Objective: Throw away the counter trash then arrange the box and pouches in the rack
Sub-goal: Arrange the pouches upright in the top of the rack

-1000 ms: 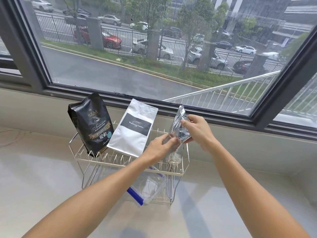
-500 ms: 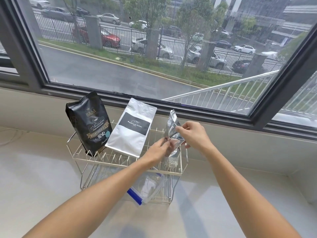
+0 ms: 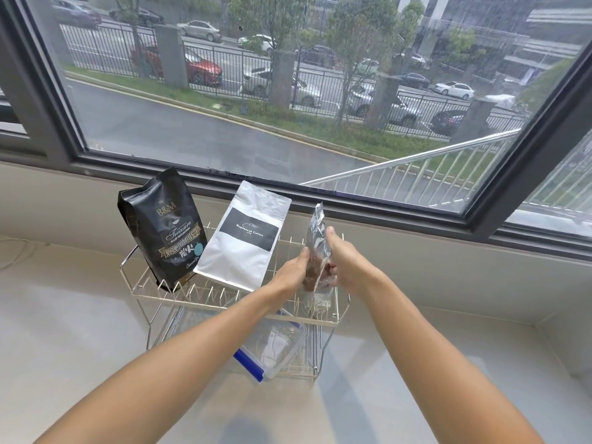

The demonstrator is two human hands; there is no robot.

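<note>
A two-tier wire rack (image 3: pixel 150 291) stands on the pale counter below the window. On its top tier a black coffee pouch (image 3: pixel 165 227) leans at the left and a white pouch (image 3: pixel 245 235) with a black label leans in the middle. At the right end a silver pouch (image 3: pixel 317 229) with a clear front stands upright in the tines, edge-on to me. My left hand (image 3: pixel 293 272) presses its left side and my right hand (image 3: pixel 346 262) grips its right side. A clear plastic box (image 3: pixel 282 349) with a blue edge lies on the lower tier.
The grey window sill and dark frame (image 3: pixel 416 219) run right behind the rack. A thin cable (image 3: pixel 16 251) lies on the counter at the far left. A raised ledge (image 3: pixel 573 344) bounds the counter at the right.
Both hands have lowered the silver pouch from above the rack into the tines at the right end of the top tier. The other pouches and the box have not moved.
</note>
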